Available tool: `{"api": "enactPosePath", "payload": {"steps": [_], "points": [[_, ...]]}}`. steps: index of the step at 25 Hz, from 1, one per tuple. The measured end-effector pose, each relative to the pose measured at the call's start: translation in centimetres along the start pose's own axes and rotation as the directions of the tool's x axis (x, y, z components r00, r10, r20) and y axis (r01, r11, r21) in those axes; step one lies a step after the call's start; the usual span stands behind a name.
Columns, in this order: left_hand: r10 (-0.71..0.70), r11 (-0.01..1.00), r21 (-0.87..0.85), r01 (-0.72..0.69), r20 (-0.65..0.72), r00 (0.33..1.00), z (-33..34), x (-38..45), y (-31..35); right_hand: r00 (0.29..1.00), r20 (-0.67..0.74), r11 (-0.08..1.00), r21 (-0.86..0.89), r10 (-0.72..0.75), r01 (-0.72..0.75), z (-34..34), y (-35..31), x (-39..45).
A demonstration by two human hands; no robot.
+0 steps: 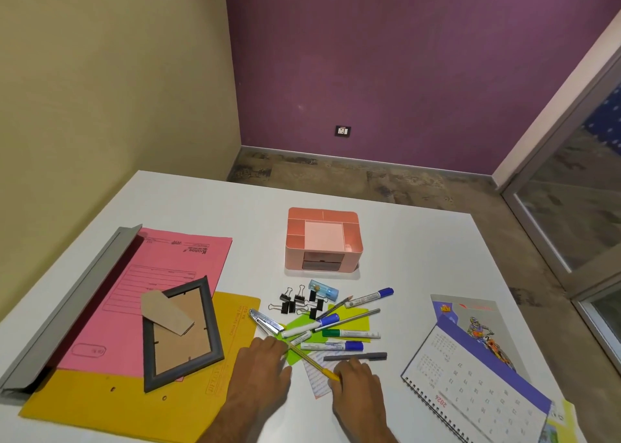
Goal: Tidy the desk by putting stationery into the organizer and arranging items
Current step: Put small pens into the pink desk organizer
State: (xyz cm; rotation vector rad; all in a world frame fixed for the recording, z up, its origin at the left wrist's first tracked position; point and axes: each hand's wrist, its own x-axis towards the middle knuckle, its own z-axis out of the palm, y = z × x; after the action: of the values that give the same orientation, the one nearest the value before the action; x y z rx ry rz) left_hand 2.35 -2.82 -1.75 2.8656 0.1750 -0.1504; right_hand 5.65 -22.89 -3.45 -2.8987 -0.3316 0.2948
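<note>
Head view is showing the right hand [356, 380] pinching the slim yellow plastic pen [311, 362] near the white table's [201, 200] near edge; the left hand [265, 362] is resting flat, relaxed. Lifting the pen clear of the markers, then standing it in the pink plastic organizer [323, 239] mid-table, looks best.

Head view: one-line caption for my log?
Both hands reach the pen pile before the empty pink organizer.
</note>
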Motion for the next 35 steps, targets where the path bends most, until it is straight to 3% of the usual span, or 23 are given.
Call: {"api": "enactPosePath", "payload": {"steps": [6, 10, 12, 14, 17, 21, 29, 35], "points": [[-0.043, 0.989, -0.141, 0.051, 0.057, 0.997, -0.4, 1.4, 2.0, 0.974, -0.221, 0.925, 0.376, 0.041, 0.047, -2.0, 1.4, 0.6], [-0.037, 0.966, -0.257, 0.037, 0.006, 0.999, -0.4, 2.1, 3.4, 0.878, -0.439, 0.781, 0.61, 0.19, 0.136, -7.0, 2.0, 3.1], [-0.017, 0.961, -0.274, 0.022, 0.02, 1.0, -0.4, 2.6, 4.2, 0.827, -0.467, 0.674, 0.723, 0.314, 0.152, -10.2, 2.1, 5.3], [-0.002, 0.959, -0.284, 0.015, 0.046, 0.999, -0.2, 3.3, 5.0, 0.783, -0.489, 0.636, 0.755, 0.384, 0.16, -13.1, 2.5, 8.0], [0.037, 0.966, -0.258, -0.011, 0.099, 0.994, 0.2, 4.0, 5.8, 0.756, -0.584, 0.762, 0.621, 0.295, 0.182, -15.9, 3.0, 12.6], [0.11, 0.987, -0.134, -0.088, 0.168, 0.98, 1.0, 4.7, 6.2, 0.838, -0.54, 0.945, 0.308, 0.08, 0.109, -16.3, 3.0, 17.4], [0.226, 0.972, 0.003, -0.236, 0.271, 0.936, 1.6, 6.0, 6.3, 0.954, -0.296, 0.999, 0.002, -0.041, 0.043, -15.2, 0.5, 20.3], [0.262, 0.959, 0.025, -0.281, 0.284, 0.922, 1.2, 5.8, 6.3, 0.97, -0.244, 0.997, 0.079, -0.002, 0.022, -14.1, 1.3, 19.8]]}}
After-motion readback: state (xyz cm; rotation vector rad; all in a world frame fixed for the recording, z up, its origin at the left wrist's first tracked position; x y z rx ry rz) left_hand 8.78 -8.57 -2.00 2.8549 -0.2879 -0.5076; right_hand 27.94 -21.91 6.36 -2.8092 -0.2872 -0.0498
